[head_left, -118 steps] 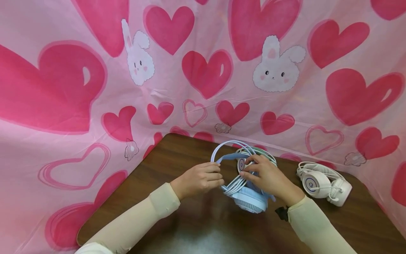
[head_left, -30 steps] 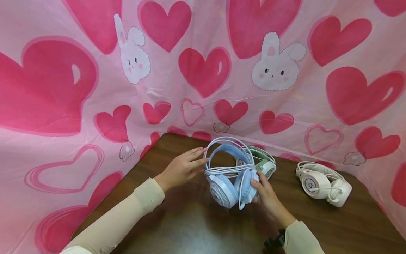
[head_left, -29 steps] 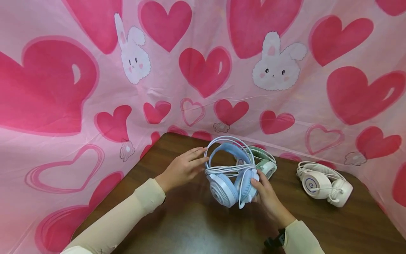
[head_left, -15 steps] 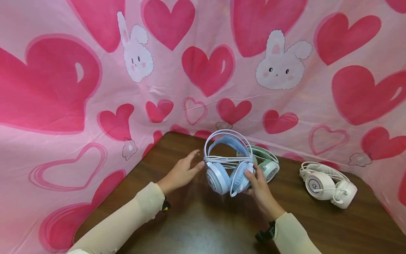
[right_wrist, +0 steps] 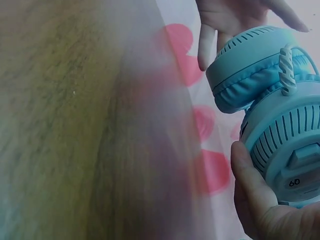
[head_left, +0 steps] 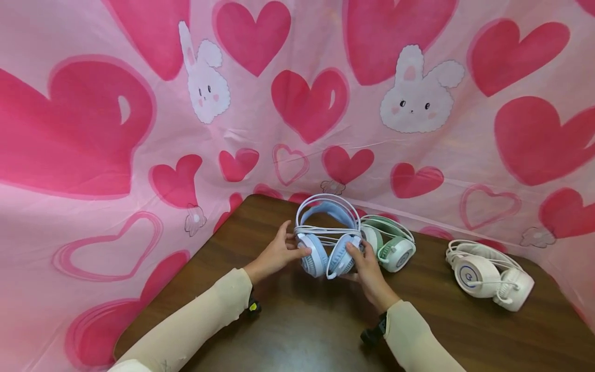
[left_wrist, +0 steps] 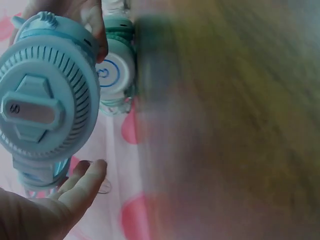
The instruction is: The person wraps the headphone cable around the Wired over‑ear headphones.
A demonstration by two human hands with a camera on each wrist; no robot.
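Observation:
Light-blue headphones [head_left: 314,261] are held upright above the table, headband at the top and ear cups below. Their cord [head_left: 325,231] is wound several times across the band just above the cups. My right hand [head_left: 373,276] grips the right ear cup, thumb on its cushion side and fingers behind. My left hand [head_left: 274,257] is at the left ear cup, thumb and fingers spread around it. In the left wrist view, a gap shows between those fingers [left_wrist: 82,187] and the cup's ribbed outer face; whether the thumb touches is hard to tell.
Green-and-white headphones [head_left: 394,253] lie just behind and right of the blue pair. White headphones [head_left: 479,276] with a coiled cord lie farther right. The brown wooden table [head_left: 288,330] ends at a pink heart-printed cloth [head_left: 251,129] at the back and sides.
The blue headphones, earlier low and partly covered by both hands, have turned upright, cups facing me. Over the last second they shift slightly left, and my left hand comes in around the left cup.

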